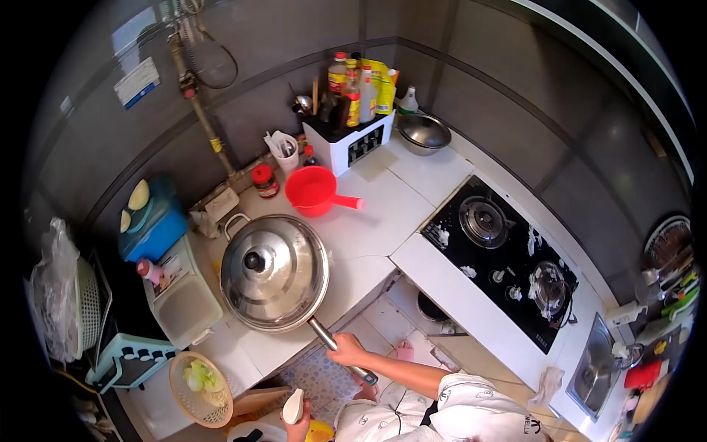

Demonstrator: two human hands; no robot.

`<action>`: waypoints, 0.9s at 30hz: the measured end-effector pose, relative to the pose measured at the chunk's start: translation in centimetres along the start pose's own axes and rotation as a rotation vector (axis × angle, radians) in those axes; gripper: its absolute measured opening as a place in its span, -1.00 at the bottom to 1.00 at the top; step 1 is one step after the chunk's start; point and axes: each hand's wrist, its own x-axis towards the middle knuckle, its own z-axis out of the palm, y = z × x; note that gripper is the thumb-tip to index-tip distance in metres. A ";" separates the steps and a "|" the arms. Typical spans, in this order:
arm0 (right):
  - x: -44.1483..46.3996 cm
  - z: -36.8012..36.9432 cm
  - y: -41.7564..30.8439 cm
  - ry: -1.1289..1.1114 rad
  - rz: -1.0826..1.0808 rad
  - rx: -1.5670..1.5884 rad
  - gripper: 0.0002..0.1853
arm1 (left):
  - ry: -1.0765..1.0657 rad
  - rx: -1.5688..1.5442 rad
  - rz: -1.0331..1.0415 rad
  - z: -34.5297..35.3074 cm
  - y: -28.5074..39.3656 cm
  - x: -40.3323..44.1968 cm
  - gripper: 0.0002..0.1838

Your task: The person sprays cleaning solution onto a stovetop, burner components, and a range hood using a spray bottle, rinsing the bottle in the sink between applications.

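Observation:
My right hand is wrapped round the long handle of a lidded steel pan, which rests on the white counter at the left. The pan's domed lid has a black knob. Low in the view, my left hand holds a white spoon-like utensil upright. Close to the left hand are a yellow object and a whitish container, both partly cut off by the frame's edge. A woven basket with leafy greens stands left of that hand.
Behind the pan are a red ladle-shaped bowl, a red-lidded jar and a rack with bottles. A black gas stove splashed with white foam lies at the right, with a sink beyond it. Bins stand at the left.

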 end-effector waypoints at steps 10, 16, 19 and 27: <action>1.1 0.9 0.3 0.010 0.006 0.050 -0.75 | -0.339 0.407 0.430 0.7 -2.8 -0.6 -0.52; 2.7 0.3 0.1 -0.050 0.027 0.043 -0.70 | -0.407 0.304 0.112 7.1 2.5 -1.4 -0.84; 3.1 -1.0 -0.8 -0.084 0.024 0.077 -0.67 | -0.431 0.310 0.112 9.2 2.5 -1.6 -0.84; 3.2 -12.1 7.3 0.028 0.104 0.209 -0.64 | -0.485 0.264 0.196 20.0 4.8 -0.4 -0.82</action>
